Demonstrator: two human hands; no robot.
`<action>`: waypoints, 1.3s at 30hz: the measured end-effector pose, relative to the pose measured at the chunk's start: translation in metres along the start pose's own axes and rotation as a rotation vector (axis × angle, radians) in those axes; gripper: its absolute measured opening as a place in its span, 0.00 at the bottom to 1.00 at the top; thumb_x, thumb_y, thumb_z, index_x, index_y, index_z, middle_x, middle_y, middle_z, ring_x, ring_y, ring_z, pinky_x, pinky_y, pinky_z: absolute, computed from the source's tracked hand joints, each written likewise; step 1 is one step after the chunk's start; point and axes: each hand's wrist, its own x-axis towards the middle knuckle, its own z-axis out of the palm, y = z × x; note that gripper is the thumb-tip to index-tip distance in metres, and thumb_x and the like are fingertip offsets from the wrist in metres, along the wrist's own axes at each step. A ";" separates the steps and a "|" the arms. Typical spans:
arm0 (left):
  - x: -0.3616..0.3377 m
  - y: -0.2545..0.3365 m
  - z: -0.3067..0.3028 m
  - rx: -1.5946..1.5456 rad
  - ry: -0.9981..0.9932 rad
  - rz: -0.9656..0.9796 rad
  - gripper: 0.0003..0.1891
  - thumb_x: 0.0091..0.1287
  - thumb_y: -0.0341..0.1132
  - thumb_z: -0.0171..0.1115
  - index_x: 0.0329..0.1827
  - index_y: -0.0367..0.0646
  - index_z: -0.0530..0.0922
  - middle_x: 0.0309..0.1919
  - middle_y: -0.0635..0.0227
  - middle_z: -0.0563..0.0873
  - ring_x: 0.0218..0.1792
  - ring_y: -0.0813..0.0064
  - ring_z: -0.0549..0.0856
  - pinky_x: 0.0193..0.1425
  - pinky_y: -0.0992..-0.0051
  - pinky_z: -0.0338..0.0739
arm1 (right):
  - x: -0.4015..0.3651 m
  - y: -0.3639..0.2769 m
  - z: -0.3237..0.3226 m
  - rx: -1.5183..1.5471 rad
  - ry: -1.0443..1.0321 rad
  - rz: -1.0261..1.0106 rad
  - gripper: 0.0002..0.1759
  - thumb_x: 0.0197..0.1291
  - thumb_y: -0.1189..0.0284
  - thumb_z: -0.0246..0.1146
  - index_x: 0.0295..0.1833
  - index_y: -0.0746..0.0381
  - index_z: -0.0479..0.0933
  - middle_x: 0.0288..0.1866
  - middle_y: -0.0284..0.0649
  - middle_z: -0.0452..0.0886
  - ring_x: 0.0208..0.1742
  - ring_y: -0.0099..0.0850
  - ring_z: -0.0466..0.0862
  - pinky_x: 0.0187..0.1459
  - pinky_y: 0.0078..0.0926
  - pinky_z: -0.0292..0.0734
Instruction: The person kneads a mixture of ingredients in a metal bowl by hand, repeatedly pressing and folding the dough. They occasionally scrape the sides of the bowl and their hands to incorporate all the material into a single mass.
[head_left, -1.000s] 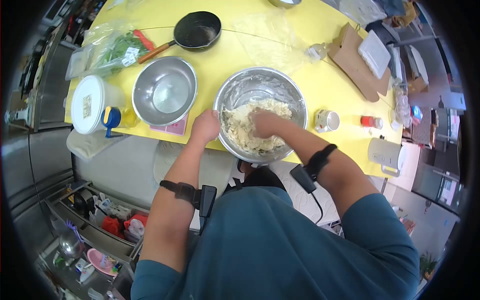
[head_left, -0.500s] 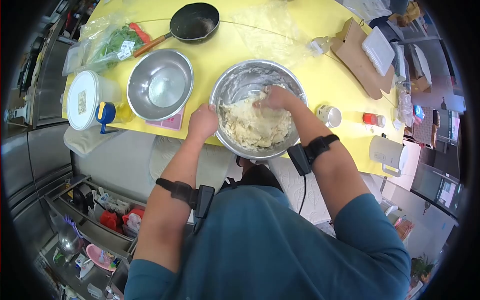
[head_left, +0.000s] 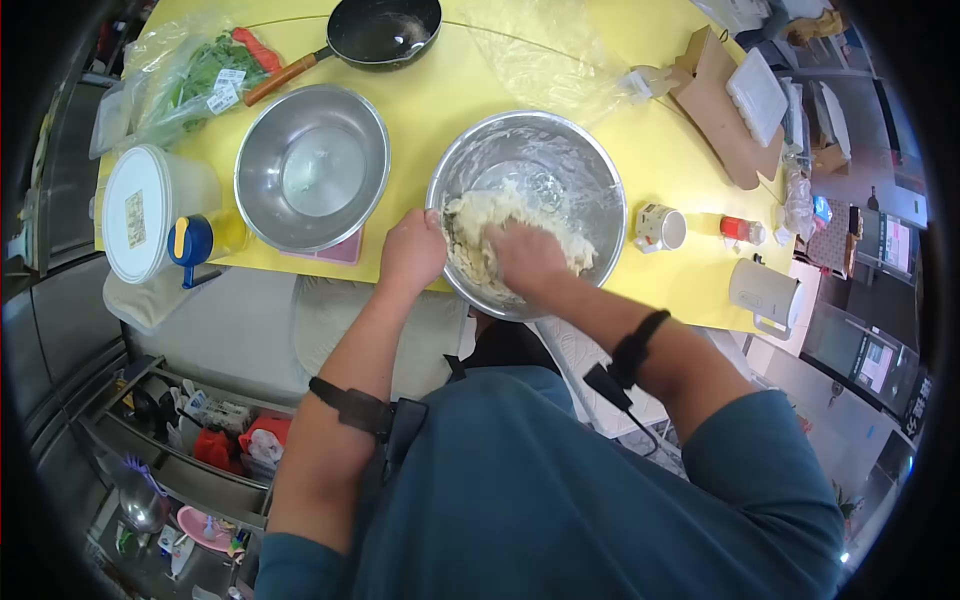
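A pale, lumpy mass of dough [head_left: 480, 215] lies in the near part of a steel mixing bowl [head_left: 606, 170]. Flour paste smears the bowl's inner wall. At the left rim, my left hand [head_left: 413, 250] is closed over the edge, thumb on top. My right hand [head_left: 525, 258] is down in the bowl, its fingers curled into the dough; motion blurs them and the dough partly hides them. Left of this bowl stands a second steel bowl [head_left: 258, 165] on a pink flat object [head_left: 345, 250].
A black frying pan [head_left: 385, 35], bagged greens [head_left: 205, 75], a lidded white tub [head_left: 150, 215] and a blue-topped oil container [head_left: 195, 242] stand leftward. On the right are a mug [head_left: 660, 228], a red-labelled jar [head_left: 742, 230], a white kettle [head_left: 765, 292] and a cardboard box [head_left: 725, 120].
My right hand has moved from the far side of the dough toward the near side, pressing it nearer me. My left hand stays on the rim. The view has shifted slightly.
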 end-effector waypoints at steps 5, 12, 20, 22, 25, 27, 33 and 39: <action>0.004 -0.007 -0.001 0.016 -0.025 0.081 0.20 0.79 0.43 0.45 0.46 0.33 0.79 0.43 0.39 0.85 0.47 0.40 0.84 0.56 0.49 0.76 | 0.033 0.008 -0.008 0.022 0.004 0.062 0.18 0.61 0.65 0.64 0.54 0.59 0.76 0.50 0.51 0.83 0.55 0.48 0.84 0.55 0.44 0.80; 0.009 -0.010 -0.001 0.147 0.017 0.165 0.21 0.79 0.43 0.44 0.48 0.34 0.79 0.45 0.40 0.86 0.48 0.41 0.85 0.58 0.50 0.76 | 0.045 0.032 -0.099 0.051 -0.188 -0.105 0.38 0.63 0.48 0.64 0.70 0.64 0.72 0.70 0.57 0.74 0.72 0.52 0.72 0.73 0.46 0.66; 0.000 0.005 0.001 0.122 0.054 0.040 0.21 0.78 0.44 0.45 0.49 0.33 0.80 0.46 0.39 0.86 0.50 0.40 0.84 0.59 0.50 0.76 | 0.111 0.027 -0.026 0.130 -0.140 -0.114 0.38 0.61 0.40 0.61 0.67 0.55 0.77 0.65 0.53 0.79 0.63 0.50 0.80 0.65 0.45 0.74; -0.004 0.005 0.004 0.211 0.120 0.067 0.22 0.78 0.44 0.45 0.48 0.33 0.80 0.46 0.39 0.85 0.50 0.39 0.84 0.59 0.50 0.76 | 0.111 0.028 -0.040 0.182 -0.341 -0.135 0.37 0.59 0.39 0.62 0.64 0.56 0.80 0.61 0.53 0.82 0.60 0.50 0.83 0.61 0.45 0.77; -0.008 0.012 0.006 0.209 0.182 0.026 0.22 0.78 0.44 0.46 0.48 0.32 0.80 0.46 0.39 0.85 0.50 0.39 0.83 0.58 0.50 0.75 | 0.076 0.042 -0.060 0.107 -0.235 -0.404 0.33 0.59 0.42 0.63 0.60 0.55 0.82 0.54 0.53 0.85 0.54 0.49 0.85 0.56 0.47 0.80; -0.011 0.015 0.007 0.218 0.194 0.028 0.21 0.78 0.44 0.46 0.48 0.33 0.80 0.46 0.39 0.85 0.50 0.39 0.83 0.58 0.49 0.75 | 0.033 0.050 -0.075 0.025 -0.226 -0.405 0.27 0.58 0.48 0.65 0.56 0.53 0.81 0.48 0.49 0.86 0.51 0.48 0.86 0.52 0.48 0.81; -0.006 0.011 0.013 0.220 0.206 0.007 0.21 0.79 0.44 0.45 0.48 0.33 0.79 0.45 0.39 0.85 0.50 0.39 0.84 0.58 0.49 0.75 | -0.046 0.062 -0.065 -0.158 -0.312 -0.362 0.22 0.55 0.60 0.66 0.56 0.53 0.79 0.48 0.44 0.84 0.48 0.47 0.86 0.50 0.46 0.81; 0.003 0.014 0.011 0.229 0.159 0.051 0.21 0.79 0.45 0.44 0.47 0.34 0.79 0.44 0.40 0.86 0.49 0.40 0.84 0.58 0.49 0.76 | -0.009 0.048 -0.022 -0.114 -0.202 -0.223 0.23 0.58 0.66 0.60 0.59 0.61 0.75 0.52 0.47 0.83 0.54 0.43 0.85 0.54 0.41 0.80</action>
